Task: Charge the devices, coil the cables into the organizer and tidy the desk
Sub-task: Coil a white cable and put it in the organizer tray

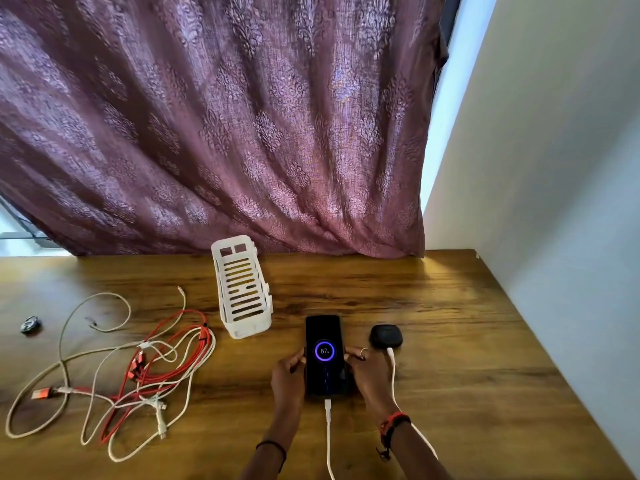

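Both hands grip a charging phone on a wooden desk; loose cables lie to the left.

Nearest me, a white charging cable (328, 432) runs up into the bottom of the phone (325, 355), whose screen reads 87%. I see my left hand (289, 374) curled round its left edge and my right hand (367, 372) curled round its right edge; I cannot tell whether the phone is lifted off the desk (457, 327). Just beyond the right hand sits a black earbud case (385, 336) with a second white cable (393, 374) plugged in. Left of the hands, well apart, sprawls a tangle of red and white cables (138, 368). Farther back stands the white slotted organizer (242, 289), nothing visible inside it, and behind it hangs a purple curtain (207, 116).
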